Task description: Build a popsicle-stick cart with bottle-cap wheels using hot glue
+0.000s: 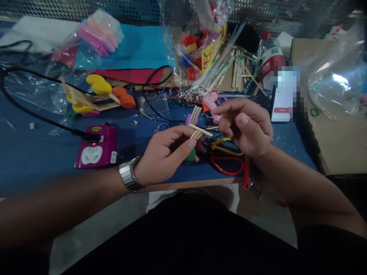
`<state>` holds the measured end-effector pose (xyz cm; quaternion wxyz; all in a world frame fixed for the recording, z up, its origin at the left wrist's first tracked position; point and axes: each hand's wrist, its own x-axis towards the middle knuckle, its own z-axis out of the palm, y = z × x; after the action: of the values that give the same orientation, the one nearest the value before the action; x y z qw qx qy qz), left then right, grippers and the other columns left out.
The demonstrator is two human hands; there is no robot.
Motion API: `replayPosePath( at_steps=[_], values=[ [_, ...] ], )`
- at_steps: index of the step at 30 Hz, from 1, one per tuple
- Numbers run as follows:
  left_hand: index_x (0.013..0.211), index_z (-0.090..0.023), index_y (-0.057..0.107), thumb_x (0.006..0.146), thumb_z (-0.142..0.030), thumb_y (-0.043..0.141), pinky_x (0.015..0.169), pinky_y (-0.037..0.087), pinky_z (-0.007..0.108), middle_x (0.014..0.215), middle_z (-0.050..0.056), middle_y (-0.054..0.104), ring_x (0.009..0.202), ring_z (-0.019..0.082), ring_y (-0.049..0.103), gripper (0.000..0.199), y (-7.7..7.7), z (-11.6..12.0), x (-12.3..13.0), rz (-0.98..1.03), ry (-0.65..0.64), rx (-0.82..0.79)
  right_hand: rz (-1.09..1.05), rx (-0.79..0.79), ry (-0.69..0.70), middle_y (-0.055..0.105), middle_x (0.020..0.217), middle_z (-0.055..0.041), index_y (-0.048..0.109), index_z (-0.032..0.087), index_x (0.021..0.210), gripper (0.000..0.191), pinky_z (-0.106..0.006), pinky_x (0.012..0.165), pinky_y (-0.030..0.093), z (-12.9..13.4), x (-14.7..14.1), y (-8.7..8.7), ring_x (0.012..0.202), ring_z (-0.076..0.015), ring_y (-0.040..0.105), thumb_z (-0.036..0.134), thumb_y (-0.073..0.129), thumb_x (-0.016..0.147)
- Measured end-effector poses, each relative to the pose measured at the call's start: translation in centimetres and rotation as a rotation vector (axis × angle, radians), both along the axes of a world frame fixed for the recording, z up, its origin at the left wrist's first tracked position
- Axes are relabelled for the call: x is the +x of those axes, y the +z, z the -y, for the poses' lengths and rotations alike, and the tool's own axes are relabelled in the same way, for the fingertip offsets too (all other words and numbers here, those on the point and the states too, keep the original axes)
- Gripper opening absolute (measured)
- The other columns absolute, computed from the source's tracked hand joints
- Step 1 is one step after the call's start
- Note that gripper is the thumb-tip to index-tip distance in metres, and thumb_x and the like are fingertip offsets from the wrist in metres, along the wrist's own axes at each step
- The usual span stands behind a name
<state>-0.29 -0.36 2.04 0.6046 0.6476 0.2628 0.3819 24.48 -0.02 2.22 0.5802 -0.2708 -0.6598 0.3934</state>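
At the near edge of a blue bench (43, 152), above a dark-clothed lap, two bare hands are seen. A metal-banded watch (130, 174) is worn on the left wrist. A few thin wooden sticks (202, 130), with a short piece lying across them, are pinched between the thumb and fingers of the left hand (163, 154), in front of the body; a green item (190, 156) is partly hidden below those fingers. The right hand (249, 126) is raised just beside the sticks, its fingers loosely curled and its thumb held apart from them. Beneath the right hand, red-handled scissors (226, 172) and a yellow-handled tool (229, 152) are laid. To the left, a black cable is plugged into a purple socket box (110, 147). Beyond it, a stick frame (97, 106) is fitted with yellow and orange pieces. A pink glue gun (212, 102) is placed past the held sticks, and a phone (281, 112) is propped at the right. Farther back, blue and red sheets (140, 46), a clear bag of colourful pots (190, 57), a pile of sticks (237, 72) and a red-labelled bottle (268, 57) are set out before a mesh panel (86, 7).
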Motion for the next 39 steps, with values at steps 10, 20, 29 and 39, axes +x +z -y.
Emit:
replayPosePath(
  at_steps=[10, 20, 29, 39],
  values=[
    [0.116, -0.020, 0.070, 0.119, -0.050, 0.070, 0.065, 0.073, 0.024, 0.102, 0.007, 0.087, 0.082, 0.018, 0.087, 0.030, -0.3, 0.0, 0.1, 0.031, -0.028, -0.076, 0.297, 0.066, 0.000, 0.065, 0.079, 0.0032, 0.082, 0.019, 0.134, 0.036, -0.025, 0.055, 0.042, 0.9, 0.5, 0.2, 0.061, -0.0114, 0.055, 0.044, 0.081, 0.108],
    [0.118, -0.020, 0.067, 0.120, -0.045, 0.068, 0.072, 0.073, 0.022, 0.104, 0.006, 0.088, 0.085, 0.016, 0.089, 0.025, -0.7, 0.2, 0.3, 0.120, -0.030, -0.124, 0.418, 0.181, -0.267, 0.075, 0.097, -0.0071, 0.087, 0.026, 0.117, 0.020, -0.041, 0.085, 0.064, -0.3, 0.5, -0.1, 0.094, -0.0245, 0.071, 0.041, 0.077, 0.109],
    [0.110, -0.018, 0.076, 0.117, -0.043, 0.072, 0.081, 0.072, 0.024, 0.103, 0.008, 0.089, 0.088, 0.017, 0.088, 0.027, -0.4, -0.2, 0.3, 0.021, -0.109, 0.001, 0.471, 0.366, 0.016, 0.074, 0.098, -0.0039, 0.077, 0.025, 0.152, 0.046, -0.034, 0.072, 0.060, 0.3, 0.7, 0.8, 0.083, -0.0200, 0.067, 0.039, 0.075, 0.108],
    [0.111, -0.017, 0.077, 0.111, -0.041, 0.080, 0.078, 0.073, 0.026, 0.103, 0.007, 0.088, 0.093, 0.019, 0.087, 0.024, -0.7, 0.0, 0.3, 0.003, -0.110, -0.074, 0.564, 0.364, 0.039, 0.080, 0.100, -0.0034, 0.076, 0.024, 0.155, 0.045, -0.033, 0.078, 0.063, 0.6, 1.0, 1.3, 0.084, -0.0180, 0.073, 0.045, 0.068, 0.116]
  ],
)
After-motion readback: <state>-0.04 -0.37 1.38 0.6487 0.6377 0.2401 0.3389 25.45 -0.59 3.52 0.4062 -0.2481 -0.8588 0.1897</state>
